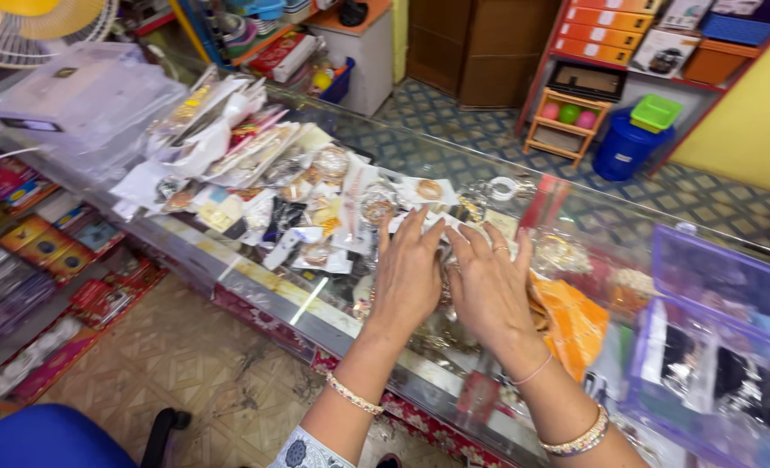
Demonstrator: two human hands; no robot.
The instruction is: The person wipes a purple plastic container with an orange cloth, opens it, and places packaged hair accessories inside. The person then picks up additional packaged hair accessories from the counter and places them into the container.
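both hands lie flat, fingers spread: left hand (407,273) and right hand (487,282) press on clear jewellery packets (316,204) atop the glass counter (255,282), seemingly gripping nothing.

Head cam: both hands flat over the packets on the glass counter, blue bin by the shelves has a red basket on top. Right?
Not quite. In the head view the basket on the blue bin is green, not red. Both hands, left and right, do lie over the packets on the glass counter.
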